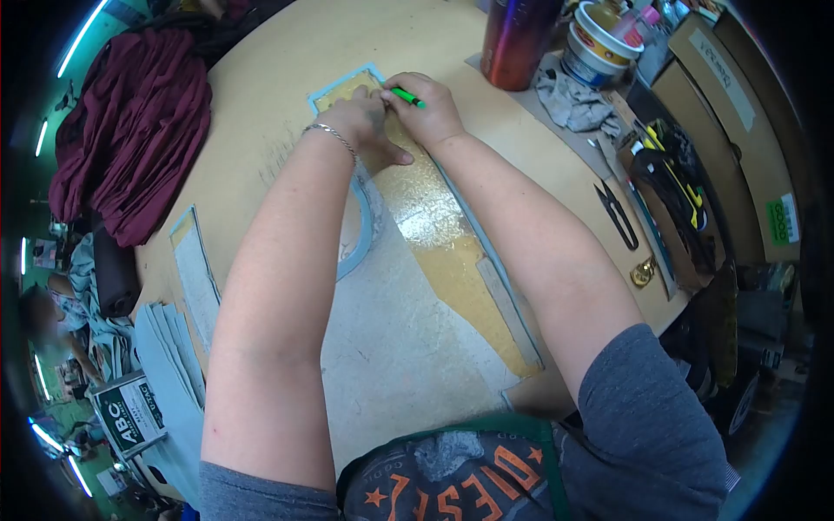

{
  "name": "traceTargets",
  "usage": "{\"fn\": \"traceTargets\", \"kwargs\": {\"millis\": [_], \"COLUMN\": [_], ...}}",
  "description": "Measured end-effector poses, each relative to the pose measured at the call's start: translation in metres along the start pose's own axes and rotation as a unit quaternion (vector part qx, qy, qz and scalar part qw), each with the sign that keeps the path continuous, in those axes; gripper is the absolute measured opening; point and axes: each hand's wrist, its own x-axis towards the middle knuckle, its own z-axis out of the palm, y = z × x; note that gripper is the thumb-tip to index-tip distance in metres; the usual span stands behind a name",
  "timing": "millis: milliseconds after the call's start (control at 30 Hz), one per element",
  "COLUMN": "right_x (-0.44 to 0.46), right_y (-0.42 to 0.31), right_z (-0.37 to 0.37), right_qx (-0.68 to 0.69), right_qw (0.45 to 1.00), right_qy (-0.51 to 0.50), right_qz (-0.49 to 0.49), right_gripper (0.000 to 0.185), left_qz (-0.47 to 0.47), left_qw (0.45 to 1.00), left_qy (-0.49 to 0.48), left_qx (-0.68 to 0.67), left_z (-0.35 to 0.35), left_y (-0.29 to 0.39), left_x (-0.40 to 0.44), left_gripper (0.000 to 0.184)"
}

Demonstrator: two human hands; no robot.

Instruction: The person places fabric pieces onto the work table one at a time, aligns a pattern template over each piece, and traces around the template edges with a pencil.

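My right hand (426, 108) grips a bright green pen (407, 96) near the far end of a long, glossy yellowish sheet (426, 200). Its tip is hidden by my fingers. Beside it, my left hand (358, 123) rests on the same sheet with the thumb spread away from the fingers. Pale blue edging (340, 85) runs around the sheet's far end. Nearer my body, a wide light grey piece (391, 334) lies flat. A curved blue-grey edge (359, 234) shows just right of my left forearm.
Thread snips (617, 215) and a small brass-coloured object (643, 273) lie to the right. A red-purple tumbler (514, 43), white tub (599, 48) and cardboard boxes (708, 87) stand beyond. At left are maroon cloth (135, 122), stacked grey pieces (167, 339) and an ABC-labelled box (128, 417).
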Motion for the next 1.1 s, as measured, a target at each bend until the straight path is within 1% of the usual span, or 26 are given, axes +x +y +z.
{"fn": "traceTargets", "kwargs": {"millis": [67,100,133,167,200,233,267,300,333,433,533,633,733,833,933,1033,1100], "right_x": [-0.015,-0.028,-0.044,-0.055,-0.060,-0.061,-0.057,-0.051,-0.042,-0.029,-0.025,-0.015,-0.006,-0.004,-0.005,-0.006,-0.009], "right_y": [-0.006,-0.014,-0.026,-0.034,-0.037,-0.035,-0.033,-0.033,-0.033,-0.034,-0.028,-0.018,-0.007,-0.004,-0.006,-0.011,-0.019], "right_z": [-0.009,-0.017,-0.027,-0.036,-0.045,-0.050,-0.051,-0.052,-0.059,-0.055,-0.031,-0.014,-0.002,0.003,0.000,-0.008,-0.021], "right_qx": [-0.065,-0.075,-0.085,-0.095,-0.094,-0.009,0.079,0.170,0.144,0.109,0.116,0.050,0.038,0.023,-0.013,-0.065,-0.085], "right_qw": [0.998,0.996,0.993,0.987,0.991,0.999,0.993,0.972,0.981,0.987,0.989,0.994,0.996,0.996,0.998,0.998,0.996], "right_qy": [-0.016,-0.033,-0.053,-0.072,-0.068,-0.046,-0.022,0.003,0.018,0.044,0.044,0.040,0.055,0.031,0.018,0.011,-0.014], "right_qz": [0.006,-0.031,-0.069,-0.109,-0.070,0.012,0.090,0.164,0.131,0.109,0.078,0.083,0.065,0.076,0.060,0.006,-0.008], "right_gripper": [0.011,0.010,0.010,0.009,0.012,0.014,0.017,0.019,0.024,0.021,0.019,0.018,0.017,0.013,0.014,0.012,0.011], "left_qz": [0.006,0.009,-0.010,-0.011,-0.012,-0.015,-0.016,-0.010,-0.007,-0.003,0.000,-0.002,0.000,0.004,0.010,0.025,0.027], "left_qw": [1.000,0.999,0.999,0.999,0.999,0.999,0.999,0.999,0.999,0.999,0.999,0.999,1.000,1.000,0.999,0.999,0.999], "left_qy": [0.001,0.001,0.033,0.024,0.016,0.012,0.008,0.005,0.003,0.002,0.003,-0.008,-0.007,-0.007,-0.009,0.001,0.005], "left_qx": [0.022,0.034,0.033,0.034,0.036,0.038,0.044,0.044,0.044,0.038,0.043,0.045,0.030,0.028,0.042,0.048,0.047], "left_z": [0.002,0.003,0.007,0.011,0.007,0.004,0.004,0.002,-0.001,-0.001,0.000,-0.001,0.001,0.002,0.003,0.003,0.003], "left_y": [-0.001,-0.002,-0.004,-0.006,-0.004,-0.001,-0.001,0.000,0.002,0.001,0.000,0.000,-0.002,-0.003,-0.003,-0.004,-0.004], "left_x": [0.005,0.008,0.010,0.012,0.009,0.006,0.007,0.004,0.001,0.001,0.004,0.003,0.003,0.005,0.008,0.008,0.007], "left_gripper": [0.108,0.108,0.109,0.109,0.109,0.110,0.111,0.111,0.111,0.111,0.112,0.113,0.113,0.112,0.110,0.110,0.110]}}
